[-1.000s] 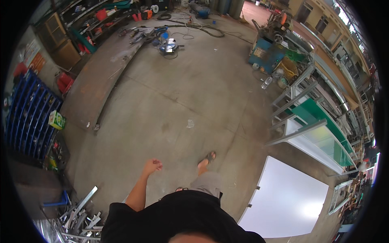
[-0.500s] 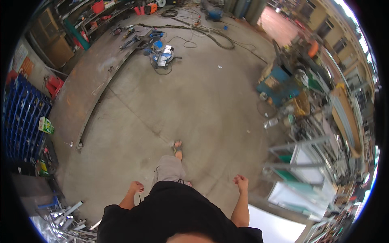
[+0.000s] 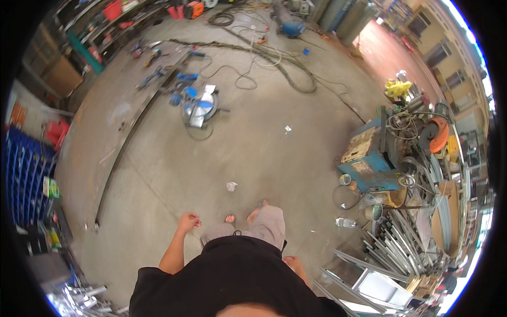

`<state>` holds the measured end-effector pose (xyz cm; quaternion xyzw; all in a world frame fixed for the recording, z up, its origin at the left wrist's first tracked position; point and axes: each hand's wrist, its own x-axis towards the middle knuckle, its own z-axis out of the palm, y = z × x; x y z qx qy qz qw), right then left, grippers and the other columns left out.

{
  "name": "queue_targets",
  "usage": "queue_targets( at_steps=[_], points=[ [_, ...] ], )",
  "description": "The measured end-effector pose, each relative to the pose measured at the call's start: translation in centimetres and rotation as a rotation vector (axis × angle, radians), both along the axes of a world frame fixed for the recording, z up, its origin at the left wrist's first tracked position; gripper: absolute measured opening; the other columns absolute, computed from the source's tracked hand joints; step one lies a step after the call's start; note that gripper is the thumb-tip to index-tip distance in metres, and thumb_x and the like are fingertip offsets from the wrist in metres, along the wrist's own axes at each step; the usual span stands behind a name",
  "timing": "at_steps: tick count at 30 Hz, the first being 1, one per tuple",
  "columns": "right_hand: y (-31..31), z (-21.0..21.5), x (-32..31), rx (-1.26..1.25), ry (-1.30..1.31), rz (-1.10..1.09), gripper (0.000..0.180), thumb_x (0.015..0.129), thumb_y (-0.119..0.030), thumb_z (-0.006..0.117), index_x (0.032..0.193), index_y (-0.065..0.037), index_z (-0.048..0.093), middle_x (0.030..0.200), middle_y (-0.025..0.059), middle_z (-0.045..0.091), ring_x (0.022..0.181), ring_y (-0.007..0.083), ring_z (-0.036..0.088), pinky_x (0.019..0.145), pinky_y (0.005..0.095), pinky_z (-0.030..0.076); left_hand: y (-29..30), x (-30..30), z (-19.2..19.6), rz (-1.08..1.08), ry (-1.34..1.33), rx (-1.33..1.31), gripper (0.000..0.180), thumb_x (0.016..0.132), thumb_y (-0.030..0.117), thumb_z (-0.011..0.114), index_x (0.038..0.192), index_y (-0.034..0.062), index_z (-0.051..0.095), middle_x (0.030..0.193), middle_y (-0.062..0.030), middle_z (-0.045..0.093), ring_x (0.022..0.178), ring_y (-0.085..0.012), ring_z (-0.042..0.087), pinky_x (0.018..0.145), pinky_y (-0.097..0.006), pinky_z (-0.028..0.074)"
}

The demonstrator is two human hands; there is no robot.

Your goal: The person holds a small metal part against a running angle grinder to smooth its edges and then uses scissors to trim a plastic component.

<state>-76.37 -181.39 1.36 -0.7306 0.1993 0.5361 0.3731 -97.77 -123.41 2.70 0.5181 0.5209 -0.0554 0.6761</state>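
Observation:
I stand on a concrete workshop floor [image 3: 274,153] in a black shirt and grey shorts, with my bare toes showing. My left hand [image 3: 188,221] hangs beside my left thigh, fingers curled loosely in, holding nothing. My right hand [image 3: 292,262] hangs low by my right hip, half hidden behind my body, and nothing shows in it. A small white scrap [image 3: 231,186] lies on the floor just ahead of my feet, nearest to my left hand.
A chop saw [image 3: 199,105] with a blue body sits ahead, amid tangled cables [image 3: 264,53]. A blue machine [image 3: 369,158] and stacked metal profiles [image 3: 401,238] crowd the right. A long metal bar [image 3: 124,153] lies at left, near blue bins [image 3: 24,179]. A plastic bottle [image 3: 346,223] lies at right.
The view has swung left across the workshop; the white panel has left the picture and the saw is now ahead. My left hand has come forward and my right hand has dropped behind my hip.

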Motion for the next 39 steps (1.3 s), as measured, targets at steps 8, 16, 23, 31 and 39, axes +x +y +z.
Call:
queue_targets(
  at_steps=[8, 16, 23, 31, 39],
  points=[
    [13.0, -8.9, 33.1, -0.315, -0.427, 0.251, 0.025, 0.09, -0.024, 0.063, 0.099, -0.008, 0.078, 0.107, 0.0166, 0.076, 0.1, 0.035, 0.071, 0.084, 0.0492, 0.056, 16.6, 36.2, -2.3, -0.172, -0.167, 0.095, 0.022, 0.091, 0.004, 0.068, 0.112, -0.0022, 0.067, 0.089, -0.0131, 0.072, 0.077, -0.021, 0.072, 0.066, -0.03, 0.06],
    [36.4, 4.6, 64.0, -0.154, -0.859, -0.114, 0.035, 0.085, -0.031, 0.07, 0.106, -0.005, 0.076, 0.105, 0.0181, 0.075, 0.099, 0.0356, 0.071, 0.088, 0.0468, 0.056, 28.8, 64.6, -0.4, -0.61, 0.117, 0.011, 0.017, 0.089, 0.009, 0.071, 0.102, -0.0029, 0.069, 0.086, -0.0133, 0.074, 0.075, -0.0214, 0.074, 0.068, -0.036, 0.06],
    [57.1, 2.3, 82.6, -0.102, -0.823, 0.153, 0.032, 0.083, -0.028, 0.07, 0.104, -0.006, 0.077, 0.095, 0.0156, 0.077, 0.083, 0.0318, 0.073, 0.076, 0.0439, 0.058, 47.3, 78.9, -5.2, -0.604, 0.075, 0.106, 0.02, 0.088, 0.016, 0.069, 0.089, -0.0034, 0.071, 0.079, -0.0145, 0.075, 0.07, -0.0218, 0.074, 0.066, -0.037, 0.059],
    [88.4, 4.8, 96.0, -0.205, -0.729, 0.623, 0.044, 0.086, -0.045, 0.074, 0.094, -0.002, 0.076, 0.092, 0.0197, 0.076, 0.094, 0.0357, 0.073, 0.084, 0.0455, 0.055, 66.3, 92.7, -0.3, -0.436, -0.046, 0.324, 0.026, 0.093, 0.024, 0.069, 0.098, -0.0015, 0.072, 0.085, -0.0104, 0.077, 0.073, -0.021, 0.074, 0.07, -0.037, 0.058],
    [123.6, 12.9, 105.1, 0.223, -0.965, 1.394, 0.043, 0.09, -0.045, 0.074, 0.089, -0.002, 0.069, 0.081, 0.0201, 0.07, 0.079, 0.0398, 0.068, 0.073, 0.0482, 0.052, 70.5, 91.6, 4.8, 0.271, -0.106, 0.194, 0.019, 0.095, 0.019, 0.072, 0.105, 0.0024, 0.072, 0.09, -0.004, 0.073, 0.082, -0.0121, 0.066, 0.076, -0.029, 0.052]
  ],
)
